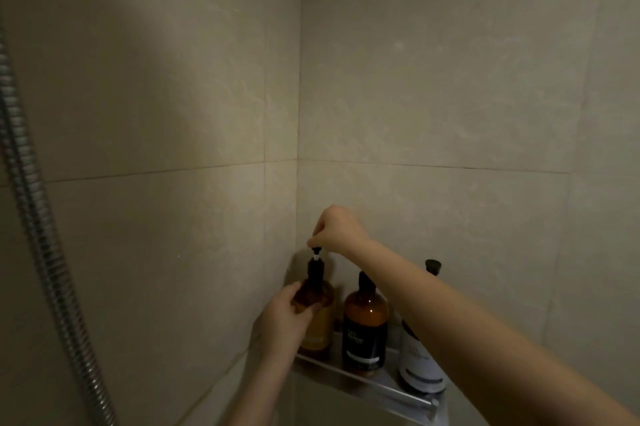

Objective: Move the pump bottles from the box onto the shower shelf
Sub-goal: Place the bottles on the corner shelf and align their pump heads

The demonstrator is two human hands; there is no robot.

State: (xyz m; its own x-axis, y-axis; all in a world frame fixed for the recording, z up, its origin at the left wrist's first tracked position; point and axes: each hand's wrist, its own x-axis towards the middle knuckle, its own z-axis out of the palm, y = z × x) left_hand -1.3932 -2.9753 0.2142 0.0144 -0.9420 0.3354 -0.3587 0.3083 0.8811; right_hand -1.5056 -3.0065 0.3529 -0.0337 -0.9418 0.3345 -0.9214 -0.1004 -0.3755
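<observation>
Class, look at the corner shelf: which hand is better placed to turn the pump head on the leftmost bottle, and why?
Right. The right hand pinches the pump head from above, while the left hand grips the leftmost bottle, probably steadying it.

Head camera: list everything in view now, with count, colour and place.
left amber bottle: 1, brown, yellowish label, shelf's corner end
middle amber bottle: 1, brown, black label, beside it
right bottle: 1, white label, black pump, partly behind right forearm
shelf: 1, silver metal, wall corner
shower hose: 1, silver, left edge
wall tiles: several, beige, all round
left hand: grips left amber bottle's body
right hand: pinches its pump head
</observation>
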